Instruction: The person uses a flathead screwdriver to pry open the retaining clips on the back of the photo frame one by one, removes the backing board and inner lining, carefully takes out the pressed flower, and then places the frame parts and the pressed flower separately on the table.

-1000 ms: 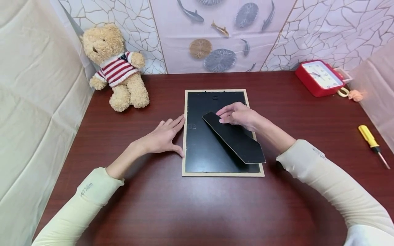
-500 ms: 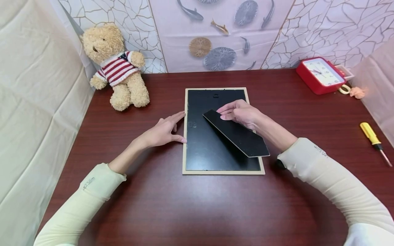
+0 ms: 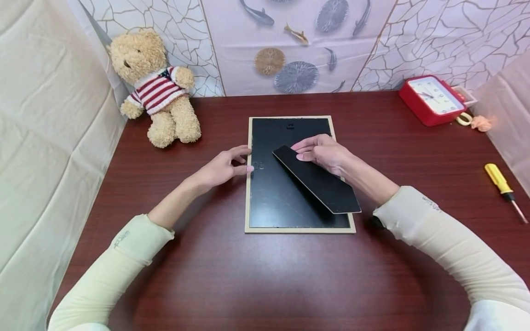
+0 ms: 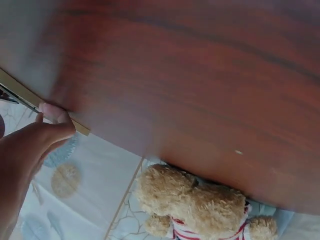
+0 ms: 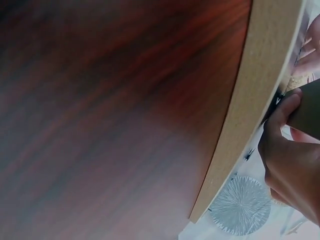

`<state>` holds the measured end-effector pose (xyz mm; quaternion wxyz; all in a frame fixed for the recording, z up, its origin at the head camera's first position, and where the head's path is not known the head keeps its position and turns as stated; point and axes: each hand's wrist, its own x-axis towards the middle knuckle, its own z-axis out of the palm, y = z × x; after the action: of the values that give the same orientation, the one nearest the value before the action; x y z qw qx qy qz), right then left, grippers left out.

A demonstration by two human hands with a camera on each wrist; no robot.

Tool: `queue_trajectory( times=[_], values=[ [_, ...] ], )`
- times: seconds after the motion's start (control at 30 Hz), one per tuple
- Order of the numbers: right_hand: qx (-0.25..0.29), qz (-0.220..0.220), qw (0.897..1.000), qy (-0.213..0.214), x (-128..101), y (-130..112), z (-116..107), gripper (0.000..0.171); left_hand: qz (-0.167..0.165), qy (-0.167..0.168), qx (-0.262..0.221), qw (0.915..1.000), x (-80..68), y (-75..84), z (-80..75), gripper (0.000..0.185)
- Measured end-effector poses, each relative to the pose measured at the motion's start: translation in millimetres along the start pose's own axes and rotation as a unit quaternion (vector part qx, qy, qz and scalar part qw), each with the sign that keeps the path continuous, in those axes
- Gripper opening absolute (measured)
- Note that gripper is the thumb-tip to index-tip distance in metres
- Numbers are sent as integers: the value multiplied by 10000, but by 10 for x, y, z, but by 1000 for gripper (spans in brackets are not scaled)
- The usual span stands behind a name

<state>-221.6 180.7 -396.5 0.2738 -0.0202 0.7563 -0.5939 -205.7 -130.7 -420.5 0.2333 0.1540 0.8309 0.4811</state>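
I see the thumb and fingers (image 3: 305,156) of the right hand (image 3: 328,154) pinching the edge of a black easel-back stand (image 3: 319,181), close to its narrower end. The stand slants above the picture frame (image 3: 300,231), tilted up from the black backing board (image 3: 271,197), and its wide end reaches out over the frame's right border, close to the near corner. The left hand (image 3: 217,168) is at the frame's left border; I have its thumb and index finger spread apart, both touching that border, while the other fingers are partly hidden, so I cannot tell how they lie.

The frame itself rests back side up on the dark reddish desk (image 3: 248,280). Beyond its far left corner I see a teddy bear (image 3: 159,92) in a striped sweater, propped against the patterned backdrop (image 3: 298,41). Past the frame's far right corner is a red alarm clock (image 3: 432,101), with a small orange tassel (image 3: 481,123) just beside it. Well to the frame's right lies a yellow-handled screwdriver (image 3: 498,179).
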Motion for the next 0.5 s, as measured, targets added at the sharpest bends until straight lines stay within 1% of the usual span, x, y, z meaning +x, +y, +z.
queue_trajectory(
  times=[0.03, 0.1, 0.13, 0.2, 0.27, 0.37, 0.43, 0.5],
  values=[
    [-4, -13, 10000, 18, -3, 1, 3, 44, -209, 57, -421, 9989, -8, 77, 1, 62],
    [-19, -49, 10000, 50, -10, 4, 7, 44, -541, 246, -1044, 9928, 39, 127, 7, 53],
    [-27, -66, 10000, 63, -12, 4, 13, 44, -691, 339, -1320, 9883, 65, 149, 8, 49],
    [-66, -93, 9999, 71, -21, 6, 19, 44, -920, 508, -1681, 9802, 117, 175, 9, 42],
    [-119, -116, 9998, 66, -34, 6, 25, 44, -1046, 667, -1794, 9759, 166, 197, 18, 37],
    [-217, -144, 9996, 48, -55, -4, 27, 44, -1159, 878, -1736, 9740, 212, 234, 38, 32],
    [-433, -211, 9988, 22, -60, -13, 15, 42, -1201, 968, -1689, 9735, 228, 259, 51, 32],
    [-827, -351, 9959, -48, -68, -25, -9, 40, -1271, 998, -1653, 9729, 231, 273, 59, 32]
  ],
)
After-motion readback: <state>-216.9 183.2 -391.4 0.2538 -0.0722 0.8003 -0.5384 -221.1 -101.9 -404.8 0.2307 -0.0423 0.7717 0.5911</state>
